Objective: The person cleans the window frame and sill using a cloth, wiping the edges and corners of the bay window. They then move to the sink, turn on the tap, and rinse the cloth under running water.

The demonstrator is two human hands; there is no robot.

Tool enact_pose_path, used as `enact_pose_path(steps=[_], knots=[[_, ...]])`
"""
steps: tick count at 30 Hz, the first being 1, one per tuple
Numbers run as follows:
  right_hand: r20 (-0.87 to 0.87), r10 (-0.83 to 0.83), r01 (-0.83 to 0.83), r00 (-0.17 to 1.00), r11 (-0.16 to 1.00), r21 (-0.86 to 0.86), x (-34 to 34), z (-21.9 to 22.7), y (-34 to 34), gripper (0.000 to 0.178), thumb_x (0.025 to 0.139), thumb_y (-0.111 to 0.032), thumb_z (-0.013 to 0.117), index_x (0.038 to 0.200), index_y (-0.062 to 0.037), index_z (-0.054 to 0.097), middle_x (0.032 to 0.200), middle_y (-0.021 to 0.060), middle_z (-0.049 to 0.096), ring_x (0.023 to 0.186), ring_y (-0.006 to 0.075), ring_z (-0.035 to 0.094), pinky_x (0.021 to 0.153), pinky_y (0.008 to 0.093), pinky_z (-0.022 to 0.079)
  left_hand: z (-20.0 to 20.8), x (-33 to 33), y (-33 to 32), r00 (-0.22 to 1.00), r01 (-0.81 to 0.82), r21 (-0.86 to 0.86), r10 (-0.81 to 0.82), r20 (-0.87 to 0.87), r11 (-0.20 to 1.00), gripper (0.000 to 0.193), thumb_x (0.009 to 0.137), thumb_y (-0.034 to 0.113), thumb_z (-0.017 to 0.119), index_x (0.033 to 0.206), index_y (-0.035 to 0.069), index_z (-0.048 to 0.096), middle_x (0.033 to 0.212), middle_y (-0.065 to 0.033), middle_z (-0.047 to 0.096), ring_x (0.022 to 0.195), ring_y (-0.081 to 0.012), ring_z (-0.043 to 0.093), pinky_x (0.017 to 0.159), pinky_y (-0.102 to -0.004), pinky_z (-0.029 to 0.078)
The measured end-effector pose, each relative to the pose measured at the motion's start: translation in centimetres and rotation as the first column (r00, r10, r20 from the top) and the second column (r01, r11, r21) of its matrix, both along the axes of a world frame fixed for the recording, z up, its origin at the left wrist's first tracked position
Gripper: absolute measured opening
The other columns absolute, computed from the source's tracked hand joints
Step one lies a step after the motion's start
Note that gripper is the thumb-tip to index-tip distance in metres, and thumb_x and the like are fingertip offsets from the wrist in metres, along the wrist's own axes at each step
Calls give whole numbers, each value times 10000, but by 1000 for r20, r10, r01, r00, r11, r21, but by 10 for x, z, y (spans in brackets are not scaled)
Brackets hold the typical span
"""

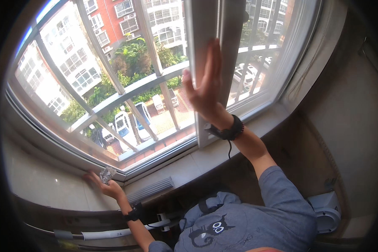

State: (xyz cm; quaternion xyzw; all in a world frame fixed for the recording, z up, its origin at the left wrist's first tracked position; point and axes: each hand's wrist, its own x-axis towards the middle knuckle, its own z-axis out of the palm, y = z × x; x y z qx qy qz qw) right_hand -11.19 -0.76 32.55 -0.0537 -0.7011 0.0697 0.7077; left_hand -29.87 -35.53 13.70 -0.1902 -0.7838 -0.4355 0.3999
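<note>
My right hand (208, 90) is raised to the pale vertical frame of the window sash (203, 25). Its fingers point upward and stretched out, the thumb apart, and the palm appears to rest on the frame. Low on the left, my left hand (110, 189) is by the corner of the window sill, its fingertips near the tiled wall. A crumpled silvery, see-through wad (107, 174) sticks up from its grip; whether it is plastic film or foil I cannot tell. Both wrists wear dark bands.
Metal security bars (134, 87) stand outside the glass, with parked cars and trees far below. A grey slatted strip (151, 189) lies on the sill (180, 172). Below runs a white pipe-like rod (107, 234). At the lower right is a white fixture (325, 214).
</note>
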Motion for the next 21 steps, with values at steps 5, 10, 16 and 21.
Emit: enact_pose_path(steps=[5, 10, 16, 21], knots=[[41, 347, -347, 937, 938, -10, -57, -8, -84, 867, 716, -115, 602, 1441, 20, 147, 1462, 335, 62, 1365, 459, 134, 1115, 459, 215, 5, 1, -23, 995, 95, -47, -96, -18, 994, 748, 642, -63, 312, 1386, -5, 356, 1419, -218, 359, 1342, -325, 313, 1121, -372, 213], [157, 559, -566, 814, 824, 5, -103, -8, -168, 915, 660, -113, 657, 1418, 59, 174, 1447, 366, 32, 1364, 473, 108, 1102, 460, 248, 20, 39, -24, 950, 237, -38, -240, -199, 971, 619, 790, 189, 359, 1371, -25, 373, 1413, -225, 364, 1319, -355, 345, 1106, -427, 228], [455, 802, -890, 387, 453, -41, -101, 5, -203, 857, 702, -178, 690, 1388, 55, 232, 1377, 303, 338, 1241, 410, 419, 984, 435, 417, 8, 38, -18, 944, 93, -283, -175, -280, 955, 610, 858, 364, 493, 1338, -8, 436, 1418, -249, 335, 1289, -408, 356, 1051, -462, 280], [373, 646, -746, 666, 564, 354, -5, -9, -138, 419, 839, -161, 594, 1236, -65, 499, 1047, 133, 562, 920, 227, 578, 742, 311, 490, -15, -10, -18, 963, -150, -235, 88, -253, 960, 485, 867, 73, 518, 1325, -44, 412, 1371, -230, 406, 1277, -374, 384, 1067, -442, 294]])
